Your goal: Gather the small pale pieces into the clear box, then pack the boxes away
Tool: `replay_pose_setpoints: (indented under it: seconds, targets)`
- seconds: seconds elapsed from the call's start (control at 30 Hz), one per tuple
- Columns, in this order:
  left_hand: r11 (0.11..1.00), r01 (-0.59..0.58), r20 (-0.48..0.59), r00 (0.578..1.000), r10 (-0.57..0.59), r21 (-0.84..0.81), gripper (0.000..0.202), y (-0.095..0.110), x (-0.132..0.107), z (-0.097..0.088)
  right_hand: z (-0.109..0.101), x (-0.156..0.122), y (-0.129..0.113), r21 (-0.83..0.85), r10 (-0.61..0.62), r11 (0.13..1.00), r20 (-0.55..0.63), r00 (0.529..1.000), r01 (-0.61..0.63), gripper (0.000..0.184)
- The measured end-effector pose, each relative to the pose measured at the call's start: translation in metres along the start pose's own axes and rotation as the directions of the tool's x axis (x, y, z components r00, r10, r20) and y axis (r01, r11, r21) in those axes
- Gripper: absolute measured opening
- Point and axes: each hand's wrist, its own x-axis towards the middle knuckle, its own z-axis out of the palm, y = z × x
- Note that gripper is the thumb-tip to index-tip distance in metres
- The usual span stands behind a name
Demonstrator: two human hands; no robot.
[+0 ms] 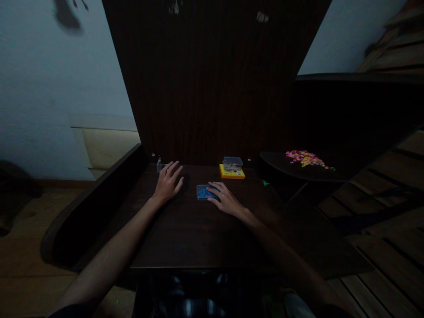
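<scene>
My left hand (167,182) is over the left part of the dark desk, fingers spread and nothing held. Just beyond its fingertips stands a small clear object (159,165), too dim to name. A clear plastic box (200,192) with small blue pieces inside lies near the desk's middle. My right hand (225,197) reaches in from the right, its outstretched fingers covering the right part of that box. Whether those fingers press on the box or only hover, I cannot tell.
A clear container (232,162) sits on a yellow box (232,175) by the back panel. Colourful small pieces (305,158) lie heaped on a dark side shelf (281,167). A small green object (265,182) is at the desk's right. A raised side board (96,203) bounds the left.
</scene>
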Motion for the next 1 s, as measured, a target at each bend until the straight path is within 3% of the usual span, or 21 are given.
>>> replay_pose_setpoints:
  seconds: [0.17, 0.3, 0.43, 0.63, 0.8, 1.0]
  targets:
    - [0.953, 0.289, -0.100, 0.955, -0.281, 0.085, 0.048, -0.013, -0.001, -0.005, -0.002, 0.001, -0.001, 0.076, 0.058, 0.995, 0.047, 0.997, -0.061, 0.043]
    - [0.912, 0.391, -0.091, 0.920, -0.382, 0.127, 0.049, -0.021, -0.003, -0.004, -0.006, -0.001, 0.000, 0.105, 0.063, 0.992, 0.040, 0.997, -0.067, 0.038]
    - [0.897, 0.419, -0.039, 0.908, -0.418, 0.143, 0.051, -0.031, -0.006, 0.002, -0.020, 0.000, 0.011, 0.122, 0.109, 0.988, -0.084, 0.991, -0.098, 0.038]
    - [0.892, 0.427, 0.099, 0.891, -0.443, 0.145, 0.051, -0.046, -0.011, 0.015, -0.051, 0.004, 0.041, 0.132, 0.213, 0.975, -0.320, 0.923, -0.179, 0.040]
    - [0.908, 0.409, 0.042, 0.909, -0.414, 0.090, 0.040, -0.058, -0.012, 0.022, -0.072, 0.011, 0.070, 0.056, 0.239, 0.971, -0.329, 0.914, -0.234, 0.042]
    - [0.910, 0.412, 0.043, 0.909, -0.414, 0.050, 0.036, -0.065, -0.014, 0.024, -0.092, 0.034, 0.103, -0.113, 0.202, 0.965, -0.249, 0.947, -0.235, 0.047]
